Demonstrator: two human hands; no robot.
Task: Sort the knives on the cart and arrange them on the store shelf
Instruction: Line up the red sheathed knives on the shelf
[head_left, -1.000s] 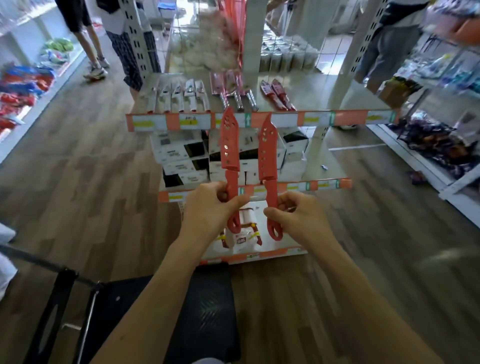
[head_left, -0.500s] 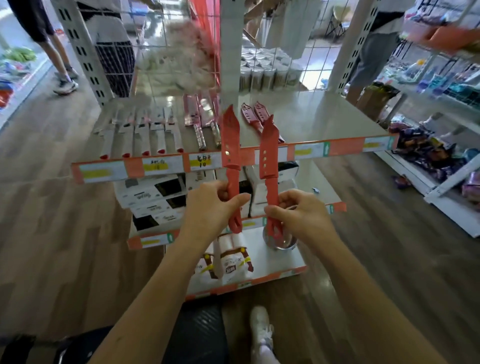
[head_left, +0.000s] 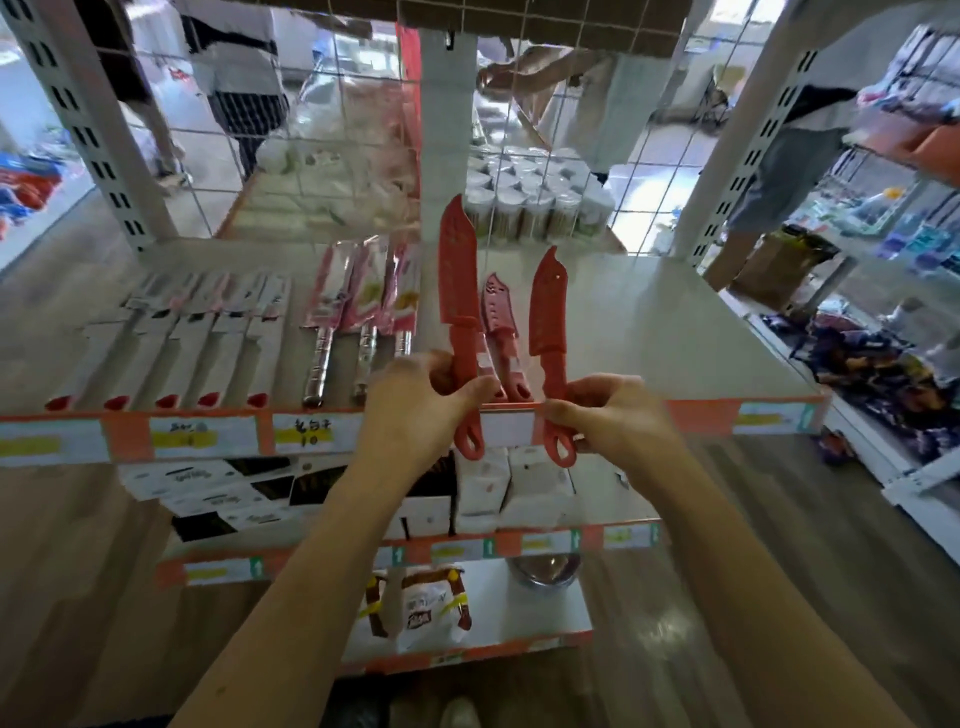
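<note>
My left hand grips the handle of a red sheathed knife, blade pointing up and away. My right hand pinches the handle of a second red sheathed knife, also upright. Both knives hover over the front edge of the top store shelf. Between them, red sheathed knives lie flat on the shelf. Further left lie three pink-packaged knives with metal handles and a row of several white-boxed knives. The cart is out of view.
Lower shelves hold white boxes, a steel bowl and a packaged item. A wire grid backs the top shelf. People stand beyond it. Another rack stands on the right. My shoe is below.
I have stepped closer to the shelf. Both hands have carried the red knives up and forward, from below the shelf edge to over the top shelf's front edge.
</note>
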